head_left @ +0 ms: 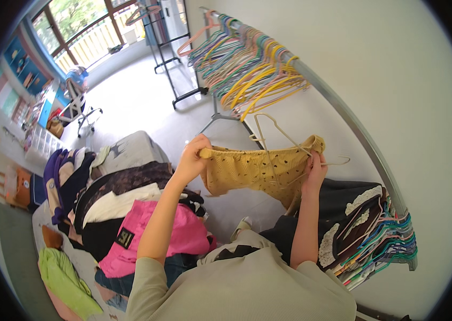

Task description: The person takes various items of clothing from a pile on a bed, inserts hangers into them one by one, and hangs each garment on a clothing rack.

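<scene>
Seemingly mid-way through getting a garment onto a hanger, the person in the head view holds a mustard-yellow knitted top with small dark dots (260, 171) stretched out between both hands, in the air in front of the clothes rail (343, 115). The left hand (194, 155) is pinched shut on the top's left corner, fingers curled over the bunched edge. The right hand (315, 170) grips the right side of the top together with a pale beige wire hanger (279, 131), whose hook and shoulder rise above the fabric while its lower part is lost behind or inside it; whether the hanger has already passed through the neck opening I cannot tell. Along the rail, empty coloured hangers (252, 69) crowd the far end, and dark garments with white lace trim (351, 214) hang at the near end, just beside the right forearm. To the left lies a pile of clothes (124, 203), a bright pink piece (167, 227) on top and a lime-green one (63, 278) at its near edge. By my judgement, the next move calls for seating both shoulders of the top on the hanger, then freeing the hook.
</scene>
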`<state>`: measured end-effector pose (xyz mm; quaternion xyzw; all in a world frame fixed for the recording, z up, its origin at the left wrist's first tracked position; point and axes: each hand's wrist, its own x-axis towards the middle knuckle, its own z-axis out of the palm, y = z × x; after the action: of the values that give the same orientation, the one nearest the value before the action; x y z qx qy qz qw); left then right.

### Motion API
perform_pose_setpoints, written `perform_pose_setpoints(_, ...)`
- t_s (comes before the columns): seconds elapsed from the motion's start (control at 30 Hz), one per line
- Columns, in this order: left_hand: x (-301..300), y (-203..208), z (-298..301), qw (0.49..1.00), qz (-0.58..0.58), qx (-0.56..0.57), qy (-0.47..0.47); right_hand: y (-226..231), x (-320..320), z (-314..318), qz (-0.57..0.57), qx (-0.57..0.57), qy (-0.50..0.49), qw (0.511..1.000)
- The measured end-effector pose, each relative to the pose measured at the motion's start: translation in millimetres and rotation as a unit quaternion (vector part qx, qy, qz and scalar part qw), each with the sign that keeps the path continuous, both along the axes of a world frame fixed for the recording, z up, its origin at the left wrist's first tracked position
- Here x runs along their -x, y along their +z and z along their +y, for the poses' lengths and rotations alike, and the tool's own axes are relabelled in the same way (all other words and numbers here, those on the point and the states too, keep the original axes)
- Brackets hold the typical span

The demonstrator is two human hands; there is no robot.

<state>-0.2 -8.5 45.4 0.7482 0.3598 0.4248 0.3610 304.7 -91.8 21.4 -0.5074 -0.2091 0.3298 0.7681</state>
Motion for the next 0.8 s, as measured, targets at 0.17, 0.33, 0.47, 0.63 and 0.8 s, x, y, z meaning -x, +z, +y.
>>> perform_pose_setpoints(0.17,-60.4,28.7,21.7,0.995,-0.039,-0.094,-0.016,2.5,-35.7,8.0,-0.047,-0.061,-0.035,0.996)
perform_pose_setpoints(0.33,-124.6,68.9,21.9,0.973,-0.046,-0.218,-0.052,-3.7,-83.7,2.1,-0.006,-0.05,0.056,0.997)
perform_pose_setpoints(0.47,-159.5,74.8,31.9,0.967,-0.114,-0.219,-0.057,-12.6,-100.9,-2.9,0.02,-0.04,0.122,0.991)
perform_pose_setpoints(0.63,-185.9,65.6,34.1,0.958,-0.169,-0.213,-0.092,-27.2,-115.6,-12.2,0.01,0.006,0.217,0.976)
perform_pose_setpoints(0.8,-204.5,53.6,48.6,0.947,-0.22,-0.17,-0.158,-19.3,-123.4,-20.5,-0.01,0.024,0.254,0.967)
